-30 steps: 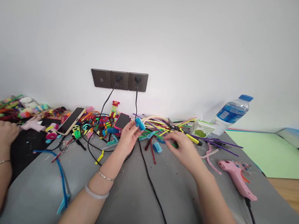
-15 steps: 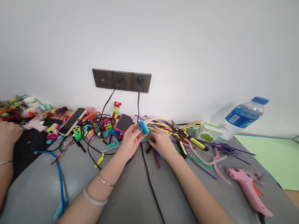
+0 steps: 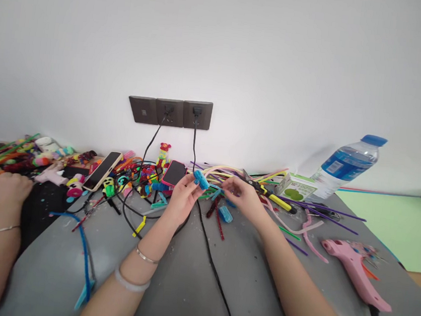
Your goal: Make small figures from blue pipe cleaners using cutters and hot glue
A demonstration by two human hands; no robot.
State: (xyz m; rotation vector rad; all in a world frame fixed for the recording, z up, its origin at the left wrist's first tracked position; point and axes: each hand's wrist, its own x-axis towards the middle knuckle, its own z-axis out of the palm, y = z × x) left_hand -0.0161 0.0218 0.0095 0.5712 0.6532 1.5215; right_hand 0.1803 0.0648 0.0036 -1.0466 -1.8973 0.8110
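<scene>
A fuzzy bright-blue piece point(image 3: 201, 179), apparently made of pipe cleaner, is pinched between the thumb and fingers of my left hand point(image 3: 184, 195). My right hand point(image 3: 243, 197) hovers just to its right with fingers bent together. Whatever may be at its fingertips is too small to make out. Below the right hand, a second blue fuzzy piece point(image 3: 226, 214) lies on the table beside dark-red tinsel stems point(image 3: 220, 222). Light-blue strips point(image 3: 215, 193) lie between the two hands.
Pliers with yellow-black handles point(image 3: 281, 202), a green-white carton point(image 3: 295, 187) and a water bottle point(image 3: 346, 166) stand right. A pink glue gun point(image 3: 357, 273) lies nearer. Black cords point(image 3: 216, 270) cross the grey table. Left are a phone point(image 3: 103, 170) and another person's hand point(image 3: 8, 193).
My right hand has shifted right and slightly up, uncovering the second blue piece on the table. My left hand still holds its blue piece, almost unmoved. The view has shifted slightly.
</scene>
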